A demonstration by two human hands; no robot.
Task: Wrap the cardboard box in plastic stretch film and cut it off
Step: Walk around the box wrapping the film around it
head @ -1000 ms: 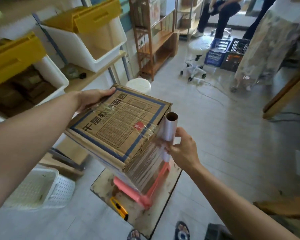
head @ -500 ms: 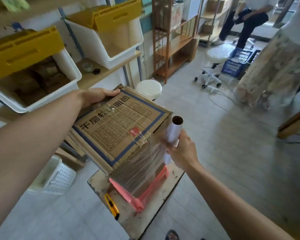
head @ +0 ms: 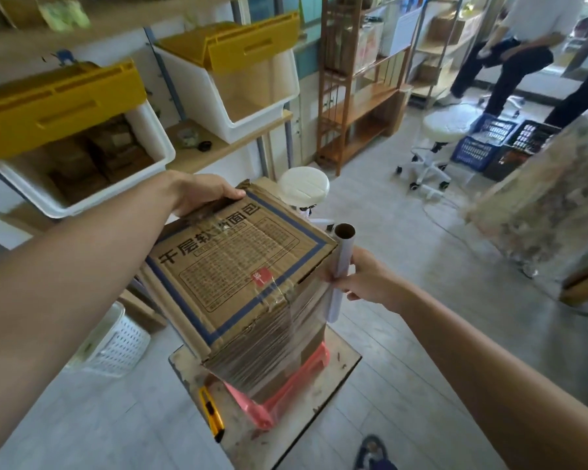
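Storeroom: shelved storage bins (head: 82,157) (yellow lids), floor crates (head: 482,144).

Cardboard box (head: 238,283) conceals most of the pink stool (head: 296,378) beneath it. Left hand (head: 204,195): fingers hidden behind the box's far left corner. Shoe (head: 374,452) cut off by the near edge. Far-right standing figure (head: 537,205) blurred.
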